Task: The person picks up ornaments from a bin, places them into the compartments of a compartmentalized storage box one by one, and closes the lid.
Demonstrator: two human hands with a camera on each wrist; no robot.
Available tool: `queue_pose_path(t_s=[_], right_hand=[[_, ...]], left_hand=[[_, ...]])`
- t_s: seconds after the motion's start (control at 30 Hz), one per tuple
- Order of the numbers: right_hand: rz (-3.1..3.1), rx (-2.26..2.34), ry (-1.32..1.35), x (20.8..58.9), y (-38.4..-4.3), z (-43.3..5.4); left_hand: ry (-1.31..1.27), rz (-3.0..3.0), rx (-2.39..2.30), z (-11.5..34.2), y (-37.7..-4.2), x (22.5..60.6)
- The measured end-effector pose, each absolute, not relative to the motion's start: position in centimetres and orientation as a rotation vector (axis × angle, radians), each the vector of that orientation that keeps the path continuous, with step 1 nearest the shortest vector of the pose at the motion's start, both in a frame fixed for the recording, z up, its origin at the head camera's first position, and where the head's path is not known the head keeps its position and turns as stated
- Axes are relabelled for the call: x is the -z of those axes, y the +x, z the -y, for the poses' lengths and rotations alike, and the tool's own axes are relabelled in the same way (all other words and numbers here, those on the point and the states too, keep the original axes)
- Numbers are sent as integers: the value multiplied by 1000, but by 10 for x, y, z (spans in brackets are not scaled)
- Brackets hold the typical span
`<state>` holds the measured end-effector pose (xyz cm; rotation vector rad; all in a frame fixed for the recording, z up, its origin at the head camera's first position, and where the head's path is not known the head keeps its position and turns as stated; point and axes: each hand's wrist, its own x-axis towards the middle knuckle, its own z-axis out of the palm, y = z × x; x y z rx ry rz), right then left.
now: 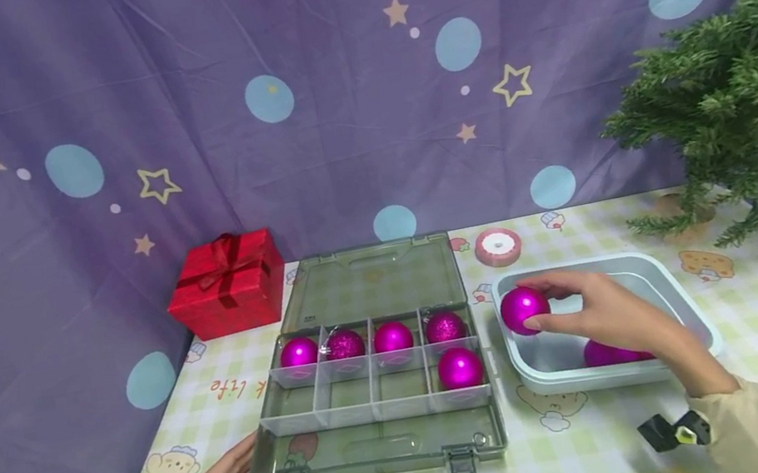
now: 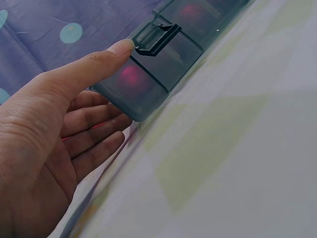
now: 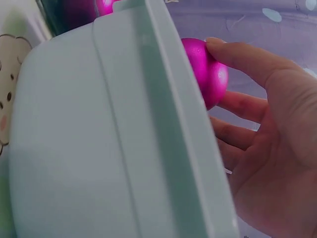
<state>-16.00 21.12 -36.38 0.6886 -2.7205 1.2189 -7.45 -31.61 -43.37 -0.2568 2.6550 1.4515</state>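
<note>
A bright magenta Christmas ball (image 1: 525, 310) is pinched between the thumb and fingers of my right hand (image 1: 594, 313), above the left end of a pale blue tub (image 1: 550, 384). More magenta balls (image 1: 608, 352) lie in the tub, partly hidden by my wrist. To its left stands an open, clear grey compartment box (image 1: 389, 465). Each compartment of its back row holds a magenta ball, some glittery; one ball (image 1: 460, 368) sits in the front-right compartment. My left hand (image 2: 74, 119) holds the box's front-left corner, thumb beside a latch (image 2: 157, 39), fingers along the side.
A red gift box (image 1: 228, 288) with a ribbon stands at the back left. A ribbon spool (image 1: 498, 247) lies behind the tub. An artificial pine tree (image 1: 737, 106) rises at the back right. Near my right sleeve is a small black object (image 1: 661, 434).
</note>
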Motion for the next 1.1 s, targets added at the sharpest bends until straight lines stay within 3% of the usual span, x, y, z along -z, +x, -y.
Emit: queue_pose_path(t_s=[1.1], right_hand=[[2644,-1349,991,356,-175,-129]], left_hand=[[-221,-2667,-1459,316,-75,435]])
